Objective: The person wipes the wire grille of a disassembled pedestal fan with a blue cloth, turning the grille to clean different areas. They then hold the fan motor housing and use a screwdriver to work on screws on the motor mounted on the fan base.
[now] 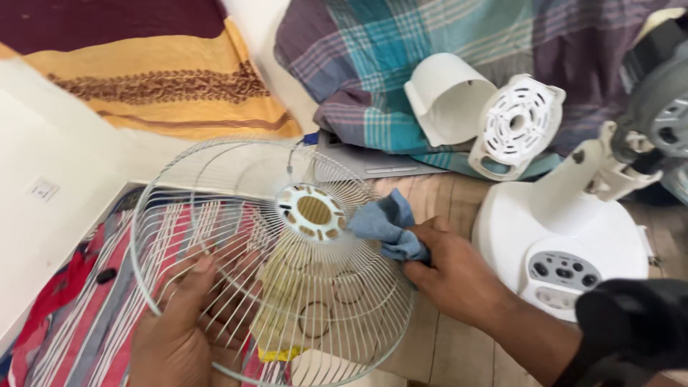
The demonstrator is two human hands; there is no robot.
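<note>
While I watch through the head view, the left hand grips the lower rim of a white wire fan guard, fingers curled through the wires and clamped on it. The guard stands tilted, its open side turned toward the wearer, with a round white hub plate at its middle, just above and to the right of that hand.

Right hand: closed on a folded blue cloth, which is pressed against the guard's wires just right of the hub plate. The forearm runs off to the lower right into a dark sleeve.

Just right of the right hand stands a white fan base with a grey button panel and a tilted neck. Beyond that hand, farther up, lie a white motor housing shell and a white slotted round cover, touching each other, both resting on a checked blue-purple blanket. Under the left hand and the guard lies a red striped cloth. Well above the left hand I log a yellow-and-maroon fabric. Small yellow object seen through the guard's lower wires: cannot identify it.
</note>
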